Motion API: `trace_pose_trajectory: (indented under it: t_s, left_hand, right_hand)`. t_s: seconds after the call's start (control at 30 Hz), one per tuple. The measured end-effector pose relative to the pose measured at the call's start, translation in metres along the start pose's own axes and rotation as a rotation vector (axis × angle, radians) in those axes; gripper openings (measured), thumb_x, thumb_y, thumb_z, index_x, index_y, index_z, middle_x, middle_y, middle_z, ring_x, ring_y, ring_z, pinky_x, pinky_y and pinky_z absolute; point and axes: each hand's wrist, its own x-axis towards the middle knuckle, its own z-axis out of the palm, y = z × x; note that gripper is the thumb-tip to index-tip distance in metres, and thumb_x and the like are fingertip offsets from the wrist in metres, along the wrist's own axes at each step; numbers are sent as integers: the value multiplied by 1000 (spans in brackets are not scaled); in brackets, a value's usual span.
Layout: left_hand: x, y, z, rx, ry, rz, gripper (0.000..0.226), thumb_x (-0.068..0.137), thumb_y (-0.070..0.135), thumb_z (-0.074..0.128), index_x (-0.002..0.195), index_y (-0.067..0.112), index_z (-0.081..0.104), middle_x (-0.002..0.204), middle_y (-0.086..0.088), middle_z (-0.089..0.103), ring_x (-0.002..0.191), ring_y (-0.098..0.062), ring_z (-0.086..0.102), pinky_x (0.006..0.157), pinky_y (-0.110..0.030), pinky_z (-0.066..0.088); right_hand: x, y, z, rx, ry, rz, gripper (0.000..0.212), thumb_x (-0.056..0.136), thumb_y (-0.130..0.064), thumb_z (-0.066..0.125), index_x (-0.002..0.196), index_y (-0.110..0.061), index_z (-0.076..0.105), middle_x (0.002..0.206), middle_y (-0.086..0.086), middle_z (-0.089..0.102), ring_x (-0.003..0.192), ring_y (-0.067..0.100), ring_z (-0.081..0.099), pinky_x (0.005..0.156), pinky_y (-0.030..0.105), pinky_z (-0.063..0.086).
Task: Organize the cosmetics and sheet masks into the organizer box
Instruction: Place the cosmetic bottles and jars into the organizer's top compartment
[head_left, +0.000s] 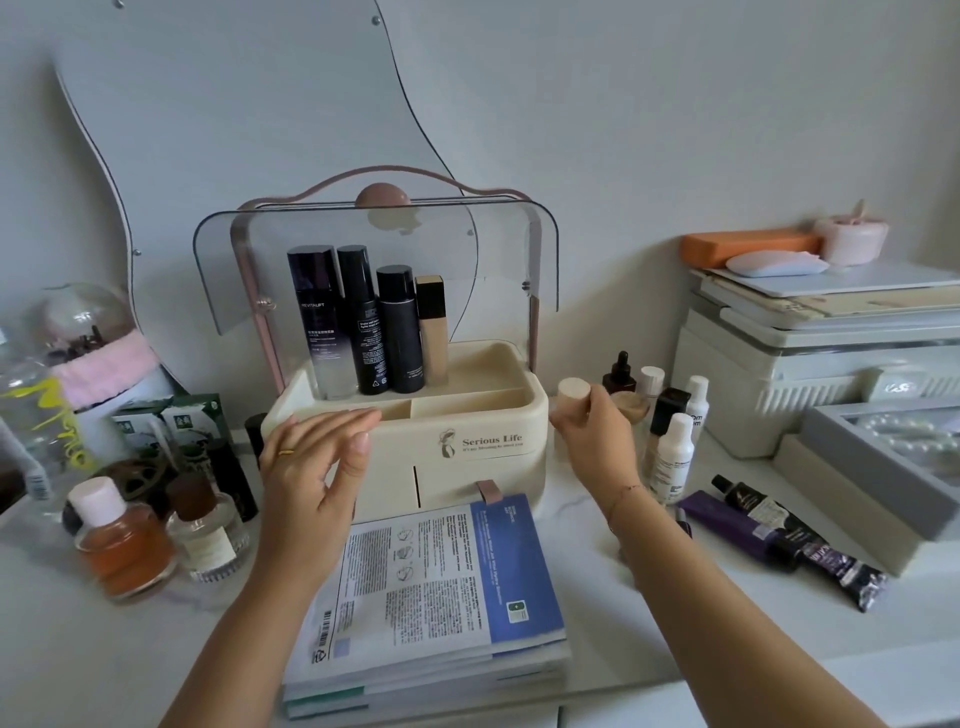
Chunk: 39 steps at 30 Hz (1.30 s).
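A cream organizer box (483, 415) with a raised clear lid stands at the table's middle. Several tall bottles (363, 322) stand in its back left compartment. My right hand (592, 421) grips a cream-capped bottle (573, 389) just beside the box's right wall. My left hand (317, 457) hovers in front of the box's left front corner with relaxed fingers and holds nothing. A stack of sheet masks (431, 597) lies flat before the box, a blue and white one on top.
Small bottles (670, 431) and dark tubes (779, 535) lie right of the box. Perfume bottles (124, 535) and green cartons (171, 421) crowd the left. A grey jewellery tray (883, 457) and white storage boxes (810, 364) fill the right. A wavy mirror (234, 130) leans on the wall.
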Motion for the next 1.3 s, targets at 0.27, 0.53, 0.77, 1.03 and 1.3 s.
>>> trace_pose_trajectory:
  t_s: [0.27,0.53,0.77,1.03,1.3]
  left_hand:
    - [0,1,2,-23,25,7,44,97,39,36,112,13,68,114,9,64,110,3,48,105,-53,30]
    - [0,3,0,-36,14,-20,47,97,44,32,112,17,68,116,12,63,111,-3,54,105,-54,31]
    - [0,1,-1,-52,-8,-40,47,97,46,32,115,21,67,119,13,64,115,-2,55,109,-50,28]
    - [-2,-3,2,-52,6,-40,41,96,43,35,117,24,66,120,17,63,116,5,51,112,-43,24]
    - [-2,-3,2,-56,7,-34,46,97,48,32,117,24,65,120,18,62,117,2,52,112,-43,24]
  right_hand:
    - [-56,-90,-50,384,194,-409,27,77,-21,73,98,-28,58,90,-12,66,83,-1,64,72,11,50]
    - [2,-140,15,153,-156,-316,22,82,-25,68,95,-12,57,86,-6,61,73,4,57,67,21,49]
    - [47,-132,56,-43,-105,-112,34,93,-16,48,123,-1,41,113,17,58,103,33,57,80,35,43]
    - [57,-120,58,-122,-218,-77,24,89,-15,54,111,-9,48,99,10,55,88,23,53,84,34,47]
    - [62,-114,66,-377,-256,-68,18,93,-10,40,104,-2,52,87,7,48,74,20,46,66,27,37]
